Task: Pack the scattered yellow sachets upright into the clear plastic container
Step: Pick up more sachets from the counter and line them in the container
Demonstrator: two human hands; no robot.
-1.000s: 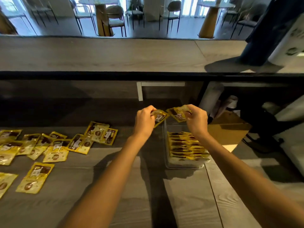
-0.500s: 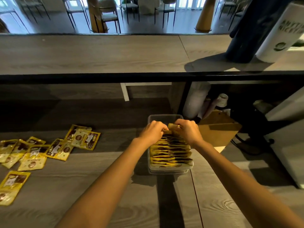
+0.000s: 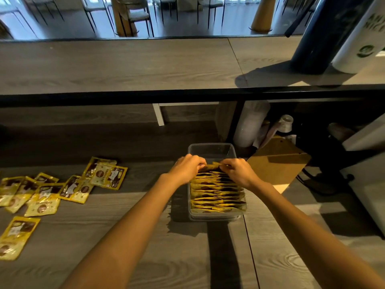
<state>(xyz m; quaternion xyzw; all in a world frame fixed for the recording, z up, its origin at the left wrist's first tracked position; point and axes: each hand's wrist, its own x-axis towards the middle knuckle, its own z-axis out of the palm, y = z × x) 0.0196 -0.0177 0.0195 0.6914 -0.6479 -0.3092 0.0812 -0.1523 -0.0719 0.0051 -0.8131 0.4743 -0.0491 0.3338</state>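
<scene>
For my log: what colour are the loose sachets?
The sachets are yellow with brown patches; head view.

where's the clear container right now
Head view, right of centre on the counter: the clear container sits between loose sachets at left and brown cardboard at right, the left hand and right hand pinching packed sachets inside.

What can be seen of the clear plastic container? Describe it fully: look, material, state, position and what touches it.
The clear plastic container is a see-through rectangular tub with rounded corners and no lid. It stands level on the grey wood-grain table. A row of yellow sachets standing on edge fills its near part; the far end is bare. The left hand and right hand grip sachet tops at the row's far end.
</scene>
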